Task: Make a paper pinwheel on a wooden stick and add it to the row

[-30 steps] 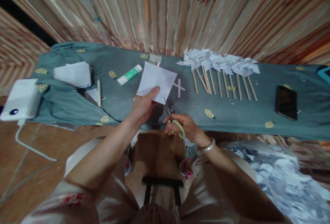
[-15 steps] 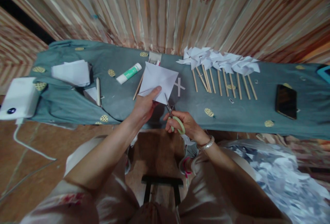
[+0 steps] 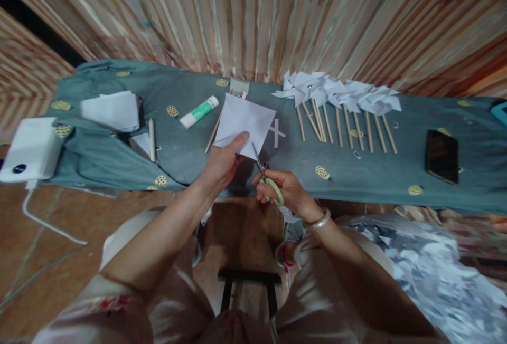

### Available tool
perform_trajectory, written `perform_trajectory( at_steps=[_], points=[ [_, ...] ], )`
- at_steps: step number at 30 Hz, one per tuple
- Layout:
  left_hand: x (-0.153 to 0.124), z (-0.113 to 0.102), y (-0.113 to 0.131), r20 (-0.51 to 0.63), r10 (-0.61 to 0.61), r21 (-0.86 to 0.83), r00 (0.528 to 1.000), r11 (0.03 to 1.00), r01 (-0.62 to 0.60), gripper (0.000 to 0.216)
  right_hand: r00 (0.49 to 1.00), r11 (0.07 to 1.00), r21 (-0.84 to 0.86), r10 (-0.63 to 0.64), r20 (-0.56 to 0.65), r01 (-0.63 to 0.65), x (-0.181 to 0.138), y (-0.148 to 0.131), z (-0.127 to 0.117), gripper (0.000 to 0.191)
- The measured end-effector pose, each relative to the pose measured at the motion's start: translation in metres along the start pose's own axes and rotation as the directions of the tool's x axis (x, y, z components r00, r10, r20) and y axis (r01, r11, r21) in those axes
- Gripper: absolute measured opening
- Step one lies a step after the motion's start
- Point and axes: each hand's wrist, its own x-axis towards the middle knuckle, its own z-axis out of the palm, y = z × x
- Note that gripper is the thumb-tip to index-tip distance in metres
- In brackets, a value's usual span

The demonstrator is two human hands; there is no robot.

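Note:
A square sheet of white paper (image 3: 247, 120) with crease lines is pinched in my left hand (image 3: 229, 160), thumb on top and fingers hidden beneath. My right hand (image 3: 283, 188) grips a pair of scissors (image 3: 273, 188) with pale green handles. The scissor blades are at the paper's near corner, pointing toward its middle. Just right of the sheet lie crossed white paper strips (image 3: 276, 133). A wooden stick (image 3: 213, 135) lies partly under the paper's left side, and a green-and-white glue stick (image 3: 199, 112) rests farther left.
Several white paper pinwheels (image 3: 344, 95) on wooden sticks lie in a row at the back right. A phone (image 3: 442, 155) is at the right. To the left are a paper stack (image 3: 111, 112), a pen-like white tool (image 3: 152, 140) and a white power bank (image 3: 29, 149). A stool (image 3: 249, 278) stands below.
The whole view has shifted very slightly. Both hands keep their hold, and the scissors stay at the paper's near corner with hardly any visible movement.

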Motion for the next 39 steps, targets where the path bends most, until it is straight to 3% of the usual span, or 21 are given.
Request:
perform_trajectory(
  at_steps=[5,15,25,31,39],
  points=[
    [0.0003,-0.0006,0.0008,-0.006,-0.012,0.027,1.0,1.0,0.012,0.032,1.0,1.0,0.01,-0.014,-0.012,0.014,0.0015,0.0051,-0.0009,0.045],
    [0.0021,-0.0021,0.001,-0.005,-0.005,0.0,1.0,1.0,0.005,0.046,0.999,1.0,0.002,-0.014,-0.043,0.014,0.0016,0.0073,-0.0022,0.041],
    [-0.0003,-0.0032,0.0048,0.008,0.007,0.031,1.0,0.999,-0.007,0.048,0.998,1.0,0.007,-0.01,-0.06,0.01,0.0015,0.0035,-0.0029,0.041],
    [-0.0007,-0.0022,0.0049,-0.016,0.041,0.044,0.999,0.998,-0.04,0.036,0.998,1.0,0.016,-0.019,-0.055,0.02,0.0029,0.0058,-0.0035,0.043],
    [-0.0031,-0.0027,-0.0004,0.002,-0.007,0.066,1.0,0.998,0.007,0.029,0.997,1.0,0.007,-0.009,-0.072,0.01,0.003,0.0055,-0.0048,0.04]
  ],
)
